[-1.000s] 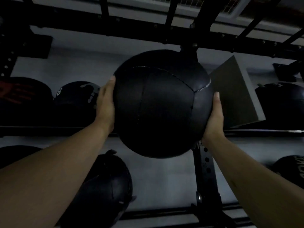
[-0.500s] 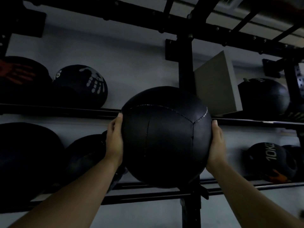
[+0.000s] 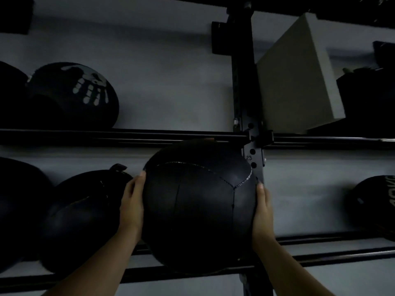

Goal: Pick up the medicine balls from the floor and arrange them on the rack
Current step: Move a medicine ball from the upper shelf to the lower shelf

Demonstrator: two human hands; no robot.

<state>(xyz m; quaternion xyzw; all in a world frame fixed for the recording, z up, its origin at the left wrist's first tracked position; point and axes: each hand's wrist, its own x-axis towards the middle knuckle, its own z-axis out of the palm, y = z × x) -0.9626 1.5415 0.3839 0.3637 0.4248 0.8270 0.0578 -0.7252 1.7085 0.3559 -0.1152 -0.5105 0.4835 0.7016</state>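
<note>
A large black stitched medicine ball [image 3: 198,208] is held between my two hands at the level of the lower rack shelf. My left hand [image 3: 132,201] presses flat on its left side and my right hand [image 3: 263,210] on its right side. The ball's underside sits at the lower shelf rails [image 3: 320,256], just left of the black upright post [image 3: 245,92]. Whether it rests on the rails I cannot tell. The ball's top reaches the upper shelf rail [image 3: 149,134].
Another black ball [image 3: 85,218] lies right beside my left hand, with a bigger one [image 3: 19,208] further left. On the upper shelf sit a ball with a white handprint [image 3: 72,92] and a grey foam block [image 3: 297,77]. A lettered ball [image 3: 376,199] sits lower right.
The ball and both hands have come down from the upper shelf level to the lower shelf, moving in toward the rack. The view has dropped with them.
</note>
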